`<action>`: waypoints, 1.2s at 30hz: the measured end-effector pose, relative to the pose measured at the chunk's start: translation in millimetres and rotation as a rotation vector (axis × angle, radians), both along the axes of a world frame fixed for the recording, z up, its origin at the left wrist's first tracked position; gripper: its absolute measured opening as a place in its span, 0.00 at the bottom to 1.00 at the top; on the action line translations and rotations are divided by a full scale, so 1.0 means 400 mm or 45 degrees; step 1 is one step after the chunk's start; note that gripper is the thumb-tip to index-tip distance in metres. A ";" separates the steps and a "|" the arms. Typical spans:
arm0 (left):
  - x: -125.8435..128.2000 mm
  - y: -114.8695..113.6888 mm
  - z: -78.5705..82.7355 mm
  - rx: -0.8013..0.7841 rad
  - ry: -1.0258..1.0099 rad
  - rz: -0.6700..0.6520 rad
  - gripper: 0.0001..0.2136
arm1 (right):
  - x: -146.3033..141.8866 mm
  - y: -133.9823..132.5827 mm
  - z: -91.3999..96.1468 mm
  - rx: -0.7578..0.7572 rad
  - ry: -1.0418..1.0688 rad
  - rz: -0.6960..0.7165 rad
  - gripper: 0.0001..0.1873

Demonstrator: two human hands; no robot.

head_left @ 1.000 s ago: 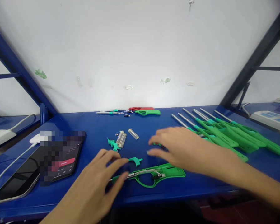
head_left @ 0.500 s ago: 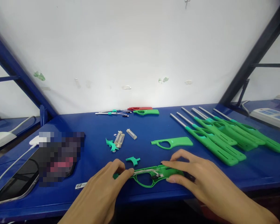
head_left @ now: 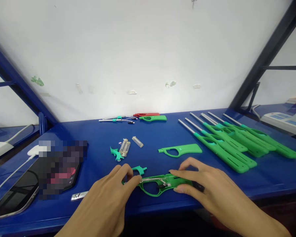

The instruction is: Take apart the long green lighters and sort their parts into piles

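An opened green lighter shell [head_left: 160, 185] with wires and metal parts inside lies near the front edge of the blue shelf [head_left: 162, 135]. My left hand [head_left: 111, 197] pinches its left end, where the metal tube starts. My right hand [head_left: 202, 189] grips the handle end, thumb on the far side and fingers on the near side. A small teal trigger piece [head_left: 139, 170] lies just behind my left fingers. The matching green cover half [head_left: 180, 150] rests flat behind my right hand.
Several assembled green lighters [head_left: 227, 141] lie in a row at the right. Clear gas tanks [head_left: 124, 146], a teal part [head_left: 114, 153] and a small clear piece [head_left: 137, 141] sit mid-shelf. A red and a green handle [head_left: 151, 117] lie by the wall. A phone [head_left: 27, 187] with cable is at left.
My right hand left the green cover half on the shelf and came back to grip the open shell's handle end. My left hand closed on the shell's left end.
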State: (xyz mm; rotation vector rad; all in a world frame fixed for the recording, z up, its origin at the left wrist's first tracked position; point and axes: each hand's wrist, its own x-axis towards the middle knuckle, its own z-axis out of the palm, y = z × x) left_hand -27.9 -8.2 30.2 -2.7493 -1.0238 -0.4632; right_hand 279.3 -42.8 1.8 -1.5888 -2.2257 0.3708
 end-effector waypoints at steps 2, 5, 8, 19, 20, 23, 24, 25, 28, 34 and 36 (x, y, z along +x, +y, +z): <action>0.002 0.001 0.004 0.031 -0.036 0.014 0.34 | 0.000 0.000 0.002 -0.002 0.003 -0.003 0.18; 0.006 0.003 0.010 -0.020 -0.122 0.014 0.26 | -0.001 -0.001 0.005 0.001 0.001 -0.009 0.18; 0.016 0.007 0.017 -0.065 -0.216 -0.008 0.14 | -0.003 -0.002 0.005 -0.001 0.002 -0.015 0.17; 0.012 0.053 0.104 -0.082 -0.366 0.045 0.11 | -0.002 0.004 -0.021 0.079 -0.009 -0.049 0.15; 0.004 0.072 0.121 -0.072 -0.368 0.071 0.10 | -0.002 0.003 -0.022 0.091 -0.011 -0.050 0.15; -0.021 0.163 0.175 -0.059 -0.322 0.150 0.12 | -0.001 0.003 -0.024 0.129 -0.009 -0.047 0.15; -0.029 0.204 0.192 -0.058 -0.301 0.182 0.13 | 0.000 0.004 -0.025 0.143 -0.008 -0.045 0.15; -0.036 0.249 0.206 -0.079 -0.267 0.226 0.14 | 0.000 0.004 -0.025 0.153 -0.008 -0.044 0.14; -0.053 0.393 0.227 -0.133 -0.206 0.257 0.11 | 0.000 0.006 -0.030 0.168 -0.019 -0.047 0.14; -0.079 0.604 0.142 -0.364 -0.019 0.278 0.17 | 0.000 0.006 -0.040 0.169 -0.011 -0.048 0.15; -0.086 0.638 0.098 -0.398 0.038 0.271 0.17 | 0.000 0.006 -0.042 0.161 0.007 -0.054 0.15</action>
